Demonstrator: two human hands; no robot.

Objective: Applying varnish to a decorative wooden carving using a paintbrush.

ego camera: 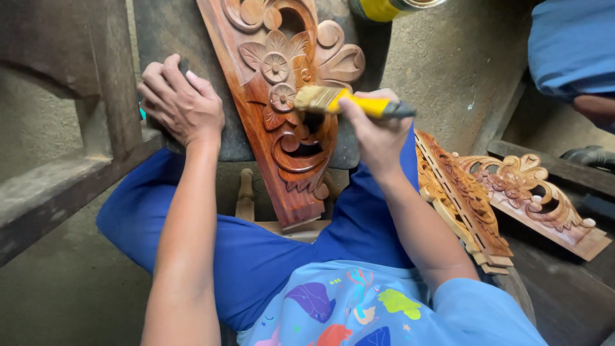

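I see the right hand (378, 131) clamped on a yellow-handled flat brush (349, 101) coating the reddish-brown carved floral wooden panel (282, 115) on the dark worktop (163, 29), lower half glossy, top seemingly paler, while the left hand (182, 102) presses flat beside it.

Brush (333, 99) on carved panel (282, 122); carved pieces (474, 205) stacked right.

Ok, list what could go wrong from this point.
The carved panel overhangs the dark slab, steadied only by the left hand at its edge, so it might tip or slide. The brush in the right hand could pool finish in the deep cut-outs.
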